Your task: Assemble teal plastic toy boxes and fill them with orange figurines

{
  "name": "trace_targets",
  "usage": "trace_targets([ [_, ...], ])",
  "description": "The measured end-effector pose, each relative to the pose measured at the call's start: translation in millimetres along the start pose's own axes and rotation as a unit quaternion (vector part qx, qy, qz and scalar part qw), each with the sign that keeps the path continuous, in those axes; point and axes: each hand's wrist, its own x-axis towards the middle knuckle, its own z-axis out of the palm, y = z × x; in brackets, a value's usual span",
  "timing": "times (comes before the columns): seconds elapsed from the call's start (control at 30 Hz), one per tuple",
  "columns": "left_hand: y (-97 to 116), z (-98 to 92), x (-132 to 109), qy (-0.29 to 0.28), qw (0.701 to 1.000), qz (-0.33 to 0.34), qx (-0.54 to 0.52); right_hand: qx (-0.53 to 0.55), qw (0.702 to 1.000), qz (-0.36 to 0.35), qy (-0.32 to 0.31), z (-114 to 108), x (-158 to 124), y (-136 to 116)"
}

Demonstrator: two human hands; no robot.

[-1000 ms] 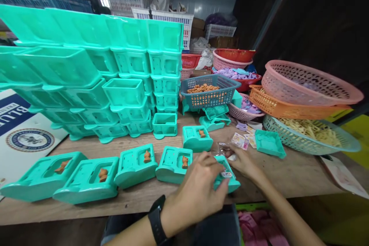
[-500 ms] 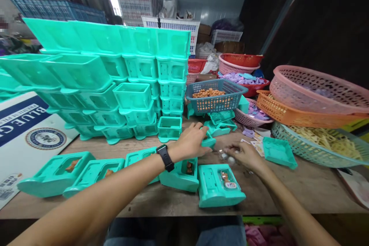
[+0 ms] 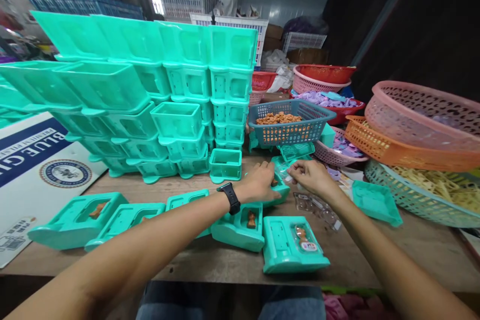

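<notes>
My left hand [image 3: 261, 182], with a black watch on the wrist, grips a teal plastic box [image 3: 276, 196] from above. Part of an orange-brown piece shows in this box's window. Just to the right, my right hand [image 3: 312, 178] pinches a small clear plastic cover [image 3: 288, 178] close to the box. More clear covers [image 3: 317, 207] lie on the table below my right hand. Nearest me stands a teal box with a clear cover and a sticker [image 3: 294, 247] over its orange-brown figure. Left of it, another teal box [image 3: 237, 232] shows a figure in its uncovered window.
Stacked teal boxes [image 3: 180, 115] rise at the back left, beside a white printed carton [image 3: 56, 175]. A blue-grey basket [image 3: 290, 132] holds orange-brown pieces. Pink, orange and green baskets [image 3: 416, 140] are piled at the right, near a teal tray [image 3: 376, 201].
My right hand has lifted from the clear covers on the table and moved up beside the box, a cover now in its fingers. My left hand stays on the box. The view has shifted slightly.
</notes>
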Motion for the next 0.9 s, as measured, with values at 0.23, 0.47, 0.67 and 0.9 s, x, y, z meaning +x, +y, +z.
trace_targets([
  [0.23,1.3,2.3,-0.8,0.010,1.000,0.004,-0.024,-0.056,0.998,-0.017,-0.018,-4.4,1.5,-10.8],
  [0.47,5.9,-2.9,-5.4,0.011,0.999,-0.013,-0.044,-0.133,0.990,-0.052,-0.007,-3.8,3.4,-18.0],
  [0.67,15.0,-7.7,0.0,0.026,0.994,-0.074,-0.071,-0.173,0.983,-0.060,0.002,0.2,4.6,-23.2],
  [0.9,21.6,-6.6,9.4,0.046,0.982,-0.158,-0.091,-0.169,0.984,-0.039,0.034,5.8,-2.9,-20.6],
])
